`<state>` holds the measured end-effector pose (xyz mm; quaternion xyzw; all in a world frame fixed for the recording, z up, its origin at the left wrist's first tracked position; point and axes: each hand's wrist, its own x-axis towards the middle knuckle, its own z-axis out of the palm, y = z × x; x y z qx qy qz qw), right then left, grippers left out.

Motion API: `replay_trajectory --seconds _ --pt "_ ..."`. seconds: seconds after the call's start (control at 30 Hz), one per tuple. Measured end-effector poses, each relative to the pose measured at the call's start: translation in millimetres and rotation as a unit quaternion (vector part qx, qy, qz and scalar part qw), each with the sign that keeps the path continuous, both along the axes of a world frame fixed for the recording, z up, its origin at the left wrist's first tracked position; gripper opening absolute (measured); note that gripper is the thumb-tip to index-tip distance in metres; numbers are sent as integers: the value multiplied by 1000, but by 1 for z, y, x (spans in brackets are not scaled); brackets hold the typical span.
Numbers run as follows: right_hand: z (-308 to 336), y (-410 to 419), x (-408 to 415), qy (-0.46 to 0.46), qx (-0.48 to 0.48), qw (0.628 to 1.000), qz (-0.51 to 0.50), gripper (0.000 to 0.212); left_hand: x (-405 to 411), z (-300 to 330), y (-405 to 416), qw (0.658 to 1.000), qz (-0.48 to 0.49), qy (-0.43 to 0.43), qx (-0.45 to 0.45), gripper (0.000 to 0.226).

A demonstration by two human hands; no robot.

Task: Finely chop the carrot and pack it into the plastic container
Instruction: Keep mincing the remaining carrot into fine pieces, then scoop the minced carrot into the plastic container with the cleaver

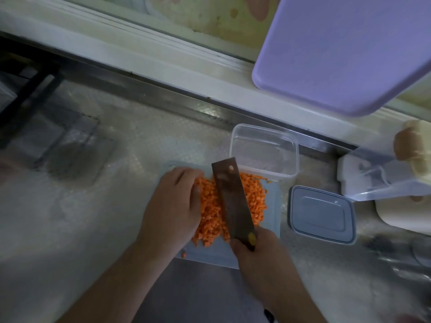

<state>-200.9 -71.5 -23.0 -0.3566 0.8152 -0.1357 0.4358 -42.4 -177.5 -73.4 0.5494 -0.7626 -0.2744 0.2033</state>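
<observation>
Two hands worked | left hand (173, 206) lay relaxed against diced carrot (253, 199) | right hand (256, 247) gripped cleaver (231, 197) | container (264, 151) empty

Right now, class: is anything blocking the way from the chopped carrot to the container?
Nothing visible does. The container stands open at the board's far right corner, its lid off to the right. The carrot pile reaches almost to its wall.

dim, greyish daylight comes from the window (210, 22) at the top. soft glare lies on the metal ledge just below the window. the whole frame is slightly blurred, straight lines bend, and corners far from the window smear most.
</observation>
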Motion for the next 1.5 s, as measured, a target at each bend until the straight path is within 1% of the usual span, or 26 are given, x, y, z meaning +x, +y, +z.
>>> replay_trajectory --seconds 0.07,0.17,0.23,0.37,0.43,0.6,0.73,0.83,0.9,0.97,1.03,1.07,1.13,1.17,1.27,1.37,1.5 --pt "5 5 -12 55 -10 998 25 23 -17 -4 -20 999 -24 -21 7 34" --pt "11 12 -26 94 -16 995 18 21 -30 -14 -33 996 -66 -61 15 41" --pt "11 17 -32 101 -13 995 12 22 -27 -18 -31 994 -81 -70 4 42" --pt "7 26 -37 100 8 995 15 28 -8 -18 -19 994 -100 -43 -8 36" --pt "7 31 -39 94 13 995 6 27 3 -17 -13 993 -110 -41 -9 34" --pt "9 45 -46 71 27 997 -13 21 23 -17 2 990 -139 -33 -17 34" --pt "12 53 -54 45 34 998 -27 20 35 -17 5 985 -165 -51 -1 43" --pt "15 55 -58 38 35 998 -29 20 31 -13 0 987 -152 -59 -2 40" --pt "12 58 -61 24 18 999 -36 21 20 -7 -4 991 -122 -45 -18 34" --pt "9 62 -63 -16 0 997 -69 22 5 2 -5 996 -87 -17 -24 28" --pt "7 66 -65 -104 -11 984 -142 18 -12 9 2 997 -81 3 -4 26" --pt "7 69 -67 -146 -15 974 -174 19 -20 10 7 995 -95 0 14 30" --pt "8 74 -72 -205 -30 956 -207 26 -32 8 19 988 -144 -29 43 47" --pt "8 76 -74 -216 -40 953 -209 24 -36 6 24 983 -168 -52 46 54" --pt "5 84 -79 -206 -71 951 -218 28 -45 -4 35 967 -216 -130 35 67" --pt "-4 90 -82 -181 -82 953 -228 30 -47 -14 42 954 -236 -185 4 69" --pt "-15 89 -79 -181 -73 958 -210 34 -40 -20 41 951 -251 -179 -14 64"
